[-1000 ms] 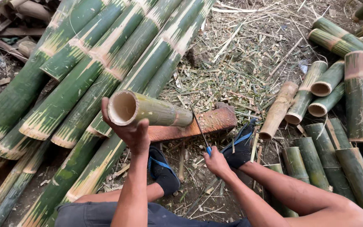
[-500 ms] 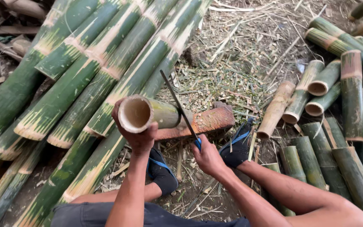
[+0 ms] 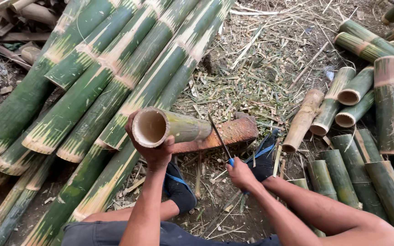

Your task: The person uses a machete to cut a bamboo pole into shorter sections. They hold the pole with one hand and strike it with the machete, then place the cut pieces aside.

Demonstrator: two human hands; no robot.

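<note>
The left hand [image 3: 153,152] is wrapped around the open end of 1 short bamboo section [image 3: 172,127], which lies across 1 reddish wooden block [image 3: 226,133]. The right hand [image 3: 241,174], just below the block, is clenched on the blue handle of 1 knife [image 3: 220,139], whose blade rests against the section's far end. Left of the block lie about 7 long green bamboo poles [image 3: 92,77]. Right of the block sit roughly 14 cut bamboo pieces [image 3: 365,114]. Below it, 2 dark shoes [image 3: 178,189] show.
</note>
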